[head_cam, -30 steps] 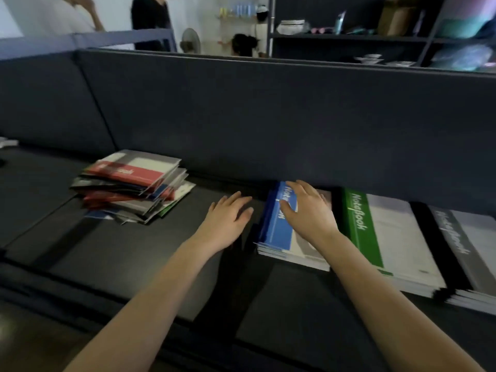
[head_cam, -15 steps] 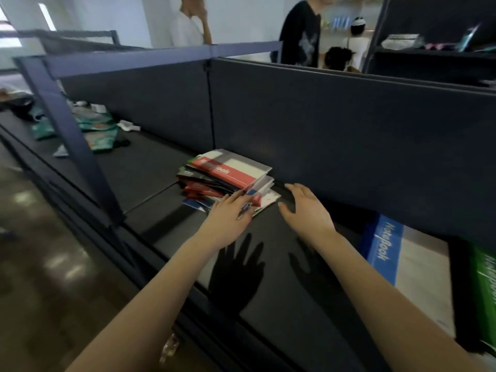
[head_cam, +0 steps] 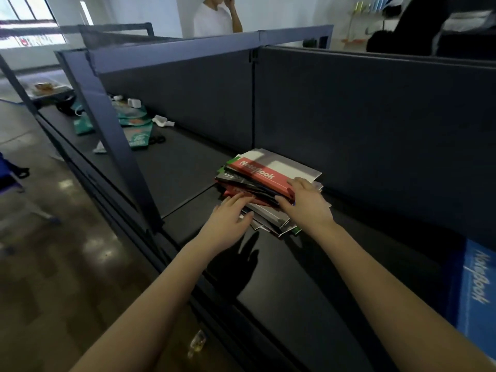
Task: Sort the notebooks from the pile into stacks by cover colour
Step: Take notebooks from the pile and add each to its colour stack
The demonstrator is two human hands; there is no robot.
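Note:
A messy pile of notebooks [head_cam: 264, 208] lies on the dark desk [head_cam: 308, 264] against the partition. On top is a red-banded notebook [head_cam: 265, 171] with a grey cover. My left hand [head_cam: 228, 220] rests with straight fingers on the pile's near left edge. My right hand [head_cam: 306, 201] lies on the pile's right side, fingertips at the red notebook's near corner and thumb against the pile's edge; whether it grips is unclear. A blue notebook stack [head_cam: 476, 288] shows at the far right edge.
A dark partition wall [head_cam: 362, 124] backs the desk. A metal post [head_cam: 112, 135] stands at the left. Beyond it lie green packets [head_cam: 134, 122] and small white items. A person in a white shirt [head_cam: 214, 20] stands behind the partition. Floor lies to the left.
My view swung left from the sorted stacks to the mixed pile. Both hands left the blue stack, crossed the desk and now rest on the pile.

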